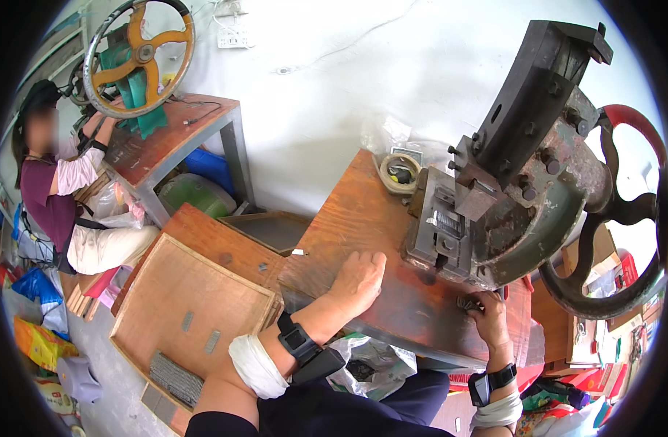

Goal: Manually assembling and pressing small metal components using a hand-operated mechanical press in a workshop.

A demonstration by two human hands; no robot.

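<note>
My left hand [359,282] rests on the wooden bench top [348,218], its fingers curled into a fist. Whatever may be inside that fist is hidden. Beyond the bench's front right edge, my right hand [490,317] pinches at a few small grey metal pieces [465,303], just below the press. A heavy, worn hand press [541,182] stands on the bench between and beyond my hands. At its base sits a steel die block [444,222] under the ram, with a small bright plate-like part in it. The press's handwheel [589,269] is at the far right.
On the left, a wooden tray [195,291] holds a stack of grey metal strips [176,379] and two loose ones. A plastic bag [374,364] hangs below the bench edge. A tape roll [400,173] lies behind the die. A co-worker [50,175] sits at another wheel press [141,58].
</note>
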